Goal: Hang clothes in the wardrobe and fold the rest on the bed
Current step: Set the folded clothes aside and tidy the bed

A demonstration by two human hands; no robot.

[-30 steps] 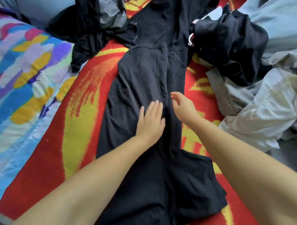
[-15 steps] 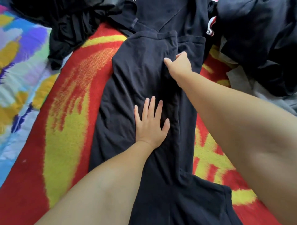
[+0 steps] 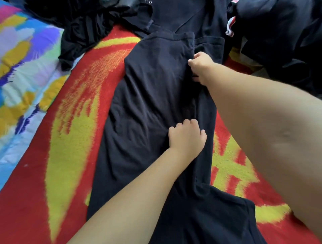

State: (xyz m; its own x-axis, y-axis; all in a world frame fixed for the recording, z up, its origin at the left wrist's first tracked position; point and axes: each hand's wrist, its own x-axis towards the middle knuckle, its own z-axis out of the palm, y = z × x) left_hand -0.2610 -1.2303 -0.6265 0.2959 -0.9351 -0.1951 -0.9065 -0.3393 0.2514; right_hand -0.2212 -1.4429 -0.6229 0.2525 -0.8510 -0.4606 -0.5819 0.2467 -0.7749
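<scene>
A bed point(image 3: 57, 174) fills the view, covered with a red and yellow blanket, with a patchwork quilt point(image 3: 26, 73) of blue, purple and yellow along the left edge. Down the middle of the blanket lies the largest piece of clothing in hand, a long dark navy garment point(image 3: 144, 113), stretched lengthwise away from the person and already folded once along its length, so that it forms a narrow strip with one sleeve or flap spread out at the near end. Beyond it at the far end more dark clothes point(image 3: 90, 29) lie crumpled, and a second dark heap point(image 3: 278, 43) sits at the upper right, showing a small red and white trim.

Judging from this, the folding is at an early stage: one garment is half folded, the heaps are untouched, and no wardrobe or hanger is in sight, so the hanging part appears yet to be done.

The right hand point(image 3: 200, 67) reaches to the far part of the garment's inner fold, its fingers curled round the edge of the cloth. The left hand point(image 3: 187, 137) rests at mid-length on the same fold line, fingers bent and seemingly pinching a bit of fabric, though the blur makes that grip uncertain.

No brand, label or readable writing shows anywhere; two small metal eyelets point(image 3: 148, 1) glint at the top edge.
</scene>
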